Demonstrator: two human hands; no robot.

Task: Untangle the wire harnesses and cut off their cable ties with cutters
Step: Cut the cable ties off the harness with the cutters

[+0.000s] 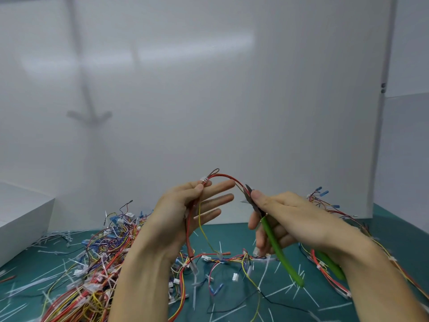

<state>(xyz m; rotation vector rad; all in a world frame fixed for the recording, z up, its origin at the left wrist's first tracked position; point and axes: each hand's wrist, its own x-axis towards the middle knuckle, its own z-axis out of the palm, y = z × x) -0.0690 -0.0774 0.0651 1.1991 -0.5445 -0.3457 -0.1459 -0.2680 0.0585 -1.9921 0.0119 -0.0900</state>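
Left hand: you pinch the wire harness at its white connector, the other fingers spread, and hold it above the surface so its loop hangs free. Right hand: you grip the green cutters, tips at the red wire, probably seeking a tie.

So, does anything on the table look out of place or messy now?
Yes: white cut cable ties lie scattered over the green mat, mixed into the tangled wire pile at left. The harness in the left hand and cutters in the right hand look undamaged.
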